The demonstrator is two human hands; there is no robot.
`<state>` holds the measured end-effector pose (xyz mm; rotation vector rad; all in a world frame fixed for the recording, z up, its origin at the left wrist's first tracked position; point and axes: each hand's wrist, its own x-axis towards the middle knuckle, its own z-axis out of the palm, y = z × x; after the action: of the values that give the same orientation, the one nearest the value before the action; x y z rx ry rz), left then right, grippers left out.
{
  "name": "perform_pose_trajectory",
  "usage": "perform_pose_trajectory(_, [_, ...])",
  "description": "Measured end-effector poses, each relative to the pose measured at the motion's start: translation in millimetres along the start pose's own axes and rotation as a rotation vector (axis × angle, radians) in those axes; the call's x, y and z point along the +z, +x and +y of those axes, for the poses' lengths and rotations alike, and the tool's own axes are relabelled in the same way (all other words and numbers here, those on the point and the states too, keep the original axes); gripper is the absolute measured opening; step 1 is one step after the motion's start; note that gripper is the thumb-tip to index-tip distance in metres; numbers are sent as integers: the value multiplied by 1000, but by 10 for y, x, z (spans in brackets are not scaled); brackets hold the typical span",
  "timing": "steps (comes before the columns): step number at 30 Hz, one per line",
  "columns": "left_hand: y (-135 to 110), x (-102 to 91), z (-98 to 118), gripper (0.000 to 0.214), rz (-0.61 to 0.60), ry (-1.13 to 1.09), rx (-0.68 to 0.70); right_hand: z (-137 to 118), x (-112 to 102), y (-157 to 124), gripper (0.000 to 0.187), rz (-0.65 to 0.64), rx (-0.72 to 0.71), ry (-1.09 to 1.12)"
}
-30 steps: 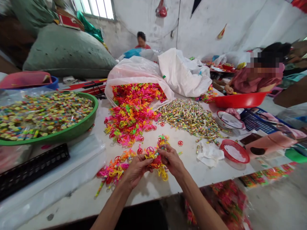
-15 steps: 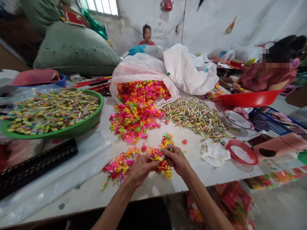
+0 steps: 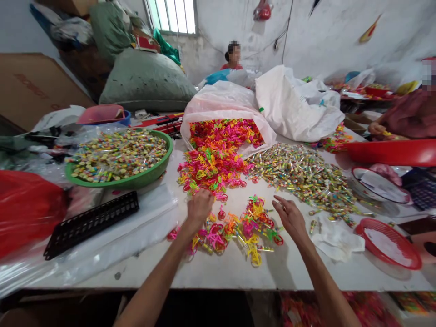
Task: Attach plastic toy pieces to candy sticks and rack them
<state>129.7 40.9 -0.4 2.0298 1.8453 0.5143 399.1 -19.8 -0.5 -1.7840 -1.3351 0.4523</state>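
Well left of the fingers, a cardboard box (image 3: 37,86) bears slanted lettering, too faint to read surely. The left hand (image 3: 200,209) curls its fingers at the near edge of a big trinket pile (image 3: 213,168); whether they pinch anything is hidden. The right hand (image 3: 290,218) has its fingers loosely spread. Between them, pink, yellow, red and green wheeled plastic trinkets (image 3: 252,222) lie tangled on the white worktop (image 3: 153,277).

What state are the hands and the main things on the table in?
Left hand: fingers curled, grip hidden.
Right hand: fingers spread, nothing held.
Near cluster: loose on the table.
Translucent sack: open, bright pieces spilling out.
Green basin: heaped with small tubes.
Red basket: holding white paper.
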Motion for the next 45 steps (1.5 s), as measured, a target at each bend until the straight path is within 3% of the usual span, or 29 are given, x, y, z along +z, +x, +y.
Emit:
perform_pose_trajectory(3, [255, -32, -248, 26, 1, 104, -77, -55, 23, -5, 44, 19, -4, 42])
perform_pose_trajectory(8, [378, 185, -399, 30, -27, 110, -24, -348, 418, -269, 38, -365, 253, 432])
perform_pose_trajectory(11, [377, 268, -475, 30, -1, 65, 1, -442, 548, -409, 34, -468, 335, 586])
perform_pose_trajectory(14, [381, 253, -570, 31, 58, 19, 30, -482, 538, -495, 36, -423, 365, 680])
perform_pose_trajectory(17, [382, 183, -625, 19, 82, -1, 87, -528, 492, -536, 34, -415, 409, 777])
perform_pose_trajectory(22, [335, 114, -584, 18, 101, 34, 98, -603, 490, -569, 34, -397, 402, 827])
perform_pose_trajectory(25, [297, 164, -487, 25, 109, 79, 44, -625, 504, -581, 35, -366, 386, 790])
perform_pose_trajectory(29, [299, 295, -327, 37, 28, 128, 16, -643, 541, -589, 41, -347, 391, 731])
perform_pose_trajectory(33, [396, 333, -267, 22, -8, 147, 13, -624, 580, -593, 37, -370, 356, 723])
perform_pose_trajectory(36, [459, 303, -273, 17, 6, 167, 19, -571, 568, -595, 36, -363, 362, 735])
perform_pose_trajectory(41, [418, 359, -223, 32, 94, 191, 22, -512, 546, -652, 33, -289, 395, 760])
perform_pose_trajectory(45, [433, 434, -184, 15, 134, -9, 61, -503, 600, -698, 31, -317, 373, 746])
